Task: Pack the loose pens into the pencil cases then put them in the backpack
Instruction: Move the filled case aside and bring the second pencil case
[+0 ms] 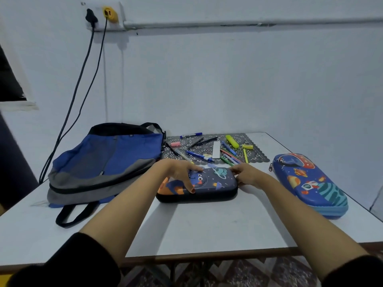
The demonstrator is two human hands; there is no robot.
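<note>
1. The dark navy pencil case (215, 183), printed with a space cartoon, lay flat and zipped shut on the white table (207, 224), near the front middle.
2. The left hand (182, 172) rested on the case's left half, fingers spread fairly straight across the lid and thumb on top; it was not wrapped round anything.
3. The right hand (246, 176) gripped the case's right end, with fingers curled at the far right corner and thumb against the end wall.
4. The blue pencil case (308, 183), printed with a rocket and planets, sat well to the right of the navy case, closed, lying at an angle and apart from both hands.
5. The blue and grey backpack (107, 160) lay flat just to the left of the navy case, one black strap trailing toward the table's front edge.
6. The lace mat (257, 156) lay just behind the navy case and held the loose pens (199, 155), scattered.
7. Also on the mat behind the case were a yellow highlighter (232, 141), pink eraser (175, 144), yellow sharpener (247, 146), white ruler (216, 149) and blue-capped marker (190, 135).
8. Black sleeves covered both upper forearms.
9. A wall socket (103, 15) sat high up and far behind and to the left of the case, with two dark cables hanging down behind the backpack.
</note>
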